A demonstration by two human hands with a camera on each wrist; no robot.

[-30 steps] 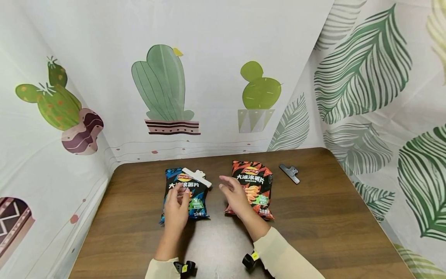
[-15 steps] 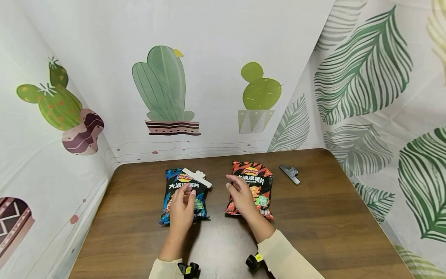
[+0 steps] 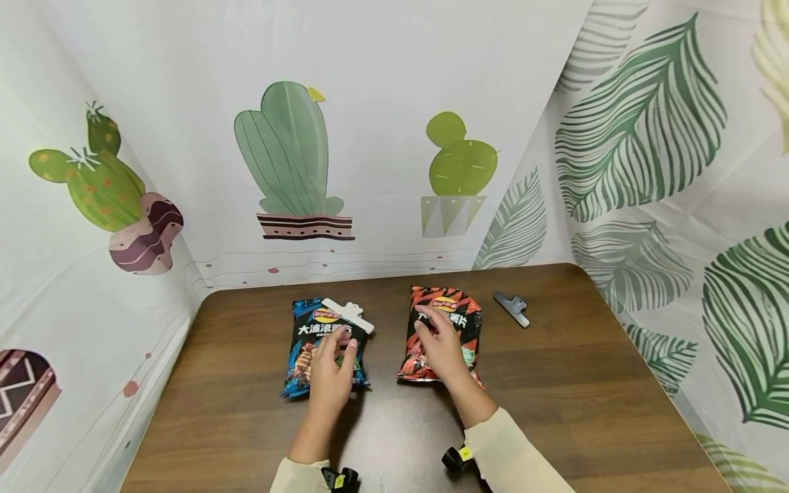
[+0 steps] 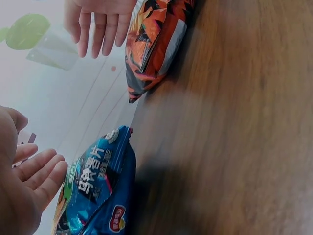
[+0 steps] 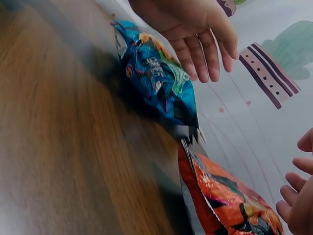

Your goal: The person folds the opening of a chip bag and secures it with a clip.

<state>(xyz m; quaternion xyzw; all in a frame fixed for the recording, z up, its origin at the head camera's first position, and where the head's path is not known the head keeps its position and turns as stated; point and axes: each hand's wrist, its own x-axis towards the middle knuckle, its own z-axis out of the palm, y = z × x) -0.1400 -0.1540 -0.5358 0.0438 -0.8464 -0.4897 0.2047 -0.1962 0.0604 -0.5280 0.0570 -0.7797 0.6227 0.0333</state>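
Observation:
In the head view a blue chip bag lies on the table, with a white clip across its upper right corner. Over its right part hovers my left hand, fingers loosely bent and holding nothing. To the right lies a red chip bag, partly covered by my right hand, whose relaxed fingers are also without a hold. Both wrist views show the hands raised above the bags: the left over the blue bag, the right over the red bag.
A dark grey clip lies on the wooden table to the right of the red bag. Behind the table hangs a white cloth printed with cacti and leaves. Small black wrist cameras sit at both sleeves.
Both hands have drifted a little to the right over their bags, the left from the middle of the blue bag toward its right side. The bags and clips have stayed where they were.

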